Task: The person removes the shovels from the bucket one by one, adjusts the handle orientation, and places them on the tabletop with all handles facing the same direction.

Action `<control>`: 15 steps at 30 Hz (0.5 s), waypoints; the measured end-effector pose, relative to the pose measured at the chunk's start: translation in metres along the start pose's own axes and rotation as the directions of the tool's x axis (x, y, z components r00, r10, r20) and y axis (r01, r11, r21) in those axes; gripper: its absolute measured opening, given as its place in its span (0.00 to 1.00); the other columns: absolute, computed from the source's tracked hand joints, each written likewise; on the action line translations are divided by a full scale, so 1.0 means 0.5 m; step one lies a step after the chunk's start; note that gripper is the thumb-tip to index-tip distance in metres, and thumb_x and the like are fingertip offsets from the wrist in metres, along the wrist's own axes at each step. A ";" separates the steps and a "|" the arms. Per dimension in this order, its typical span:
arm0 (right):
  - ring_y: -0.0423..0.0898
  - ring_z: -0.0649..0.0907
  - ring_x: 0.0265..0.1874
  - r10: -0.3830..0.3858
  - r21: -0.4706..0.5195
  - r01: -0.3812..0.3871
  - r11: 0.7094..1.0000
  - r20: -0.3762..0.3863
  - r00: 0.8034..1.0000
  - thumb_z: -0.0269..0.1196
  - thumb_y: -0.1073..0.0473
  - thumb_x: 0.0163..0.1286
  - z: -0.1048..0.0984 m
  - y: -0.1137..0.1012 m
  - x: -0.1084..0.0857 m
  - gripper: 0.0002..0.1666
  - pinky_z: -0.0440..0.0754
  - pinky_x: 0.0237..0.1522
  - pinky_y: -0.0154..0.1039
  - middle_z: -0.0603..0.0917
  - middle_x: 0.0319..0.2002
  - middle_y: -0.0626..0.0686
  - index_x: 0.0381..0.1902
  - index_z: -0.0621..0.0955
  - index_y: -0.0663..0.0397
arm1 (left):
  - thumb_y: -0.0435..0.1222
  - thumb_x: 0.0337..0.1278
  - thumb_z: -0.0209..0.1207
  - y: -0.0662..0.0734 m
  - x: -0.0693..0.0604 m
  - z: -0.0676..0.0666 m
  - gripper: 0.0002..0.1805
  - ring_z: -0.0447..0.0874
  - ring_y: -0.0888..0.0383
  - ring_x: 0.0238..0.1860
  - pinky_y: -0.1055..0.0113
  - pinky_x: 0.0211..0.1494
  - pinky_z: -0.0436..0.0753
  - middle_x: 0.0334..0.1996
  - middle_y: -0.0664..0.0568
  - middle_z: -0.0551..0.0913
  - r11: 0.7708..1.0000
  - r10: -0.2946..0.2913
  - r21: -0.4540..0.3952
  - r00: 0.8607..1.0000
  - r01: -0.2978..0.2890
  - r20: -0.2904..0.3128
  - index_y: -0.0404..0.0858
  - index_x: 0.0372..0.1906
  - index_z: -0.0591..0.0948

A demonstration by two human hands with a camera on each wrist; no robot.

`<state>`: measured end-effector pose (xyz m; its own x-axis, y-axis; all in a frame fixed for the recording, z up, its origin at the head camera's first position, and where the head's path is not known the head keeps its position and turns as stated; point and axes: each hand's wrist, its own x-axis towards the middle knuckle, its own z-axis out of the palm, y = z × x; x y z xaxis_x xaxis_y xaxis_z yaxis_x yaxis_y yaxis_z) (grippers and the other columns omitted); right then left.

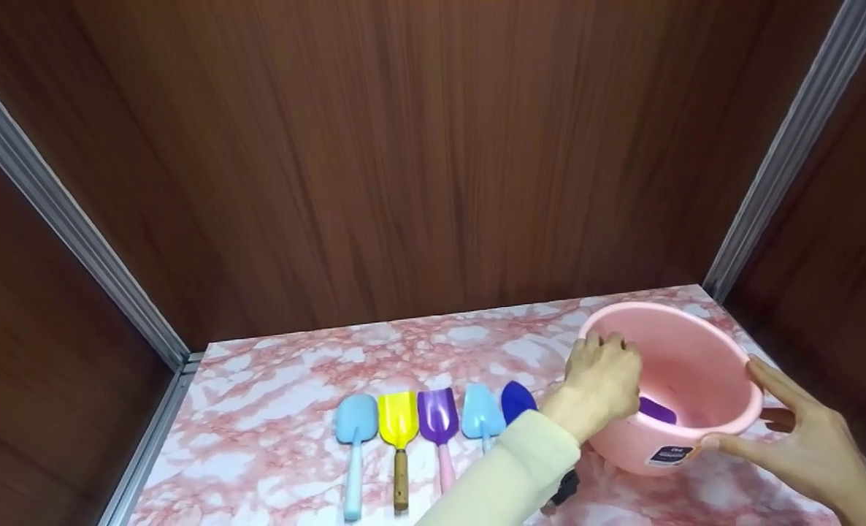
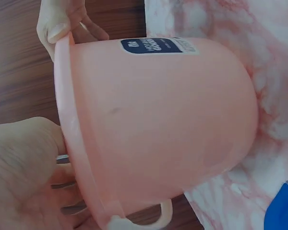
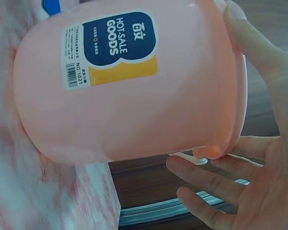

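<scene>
A pink plastic bucket (image 1: 626, 454) with a dark label stands at the right of the table. My right hand (image 1: 816, 435) grips its rim from the right, thumb on the near side and fingers spread round toward the handle mount. My left hand (image 1: 602, 376) reaches over the opposite side of the rim. Its fingertips are hidden inside the bucket, so whether they hold anything does not show. A purple shovel blade (image 1: 657, 410) is visible within the bucket, below the left hand. In the left wrist view, the left palm (image 2: 24, 167) lies against the rim's outer edge.
Left of the bucket, toy shovels lie in a row: light blue (image 1: 356, 418), yellow (image 1: 398, 418), purple with a pink handle (image 1: 439, 413), another light blue (image 1: 483, 411), and dark blue (image 1: 518, 398), partly behind the left sleeve (image 1: 510, 475). Wooden panels (image 1: 433, 161) enclose the marbled table (image 1: 272, 409).
</scene>
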<state>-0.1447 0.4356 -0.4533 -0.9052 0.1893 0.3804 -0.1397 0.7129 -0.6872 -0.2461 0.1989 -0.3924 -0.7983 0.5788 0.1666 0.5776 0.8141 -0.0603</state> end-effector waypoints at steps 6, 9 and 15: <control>0.16 0.82 0.39 -0.009 -0.005 0.009 1.000 -0.007 1.000 0.90 0.59 0.43 0.003 -0.003 0.005 0.68 0.77 0.38 0.15 0.71 0.65 0.19 0.82 0.68 0.48 | 0.53 0.61 0.71 0.016 0.033 0.013 0.16 0.78 0.62 0.51 0.65 0.54 0.77 0.47 0.65 0.82 1.000 -0.021 0.017 0.996 0.019 0.083 0.59 0.52 0.85; 0.17 0.82 0.39 -0.007 -0.008 0.007 1.000 -0.008 1.000 0.90 0.59 0.43 0.006 -0.004 0.006 0.68 0.76 0.39 0.14 0.71 0.67 0.22 0.81 0.69 0.50 | 0.52 0.59 0.72 0.022 0.043 0.020 0.16 0.79 0.62 0.49 0.65 0.54 0.76 0.45 0.66 0.83 0.999 -0.031 0.029 0.993 0.028 0.118 0.61 0.51 0.86; 0.18 0.82 0.38 -0.005 0.004 0.005 1.000 -0.020 1.000 0.89 0.61 0.43 0.004 -0.004 0.007 0.67 0.77 0.38 0.15 0.70 0.63 0.16 0.81 0.69 0.52 | 0.51 0.68 0.66 0.051 0.057 0.027 0.10 0.79 0.63 0.50 0.62 0.53 0.74 0.47 0.68 0.85 0.993 -0.066 0.108 0.981 0.047 0.182 0.68 0.51 0.87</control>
<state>-0.1484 0.4338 -0.4517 -0.8964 0.1993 0.3959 -0.1455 0.7113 -0.6876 -0.2564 0.2371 -0.4022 -0.8522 0.5231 -0.0115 0.5181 0.8406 -0.1580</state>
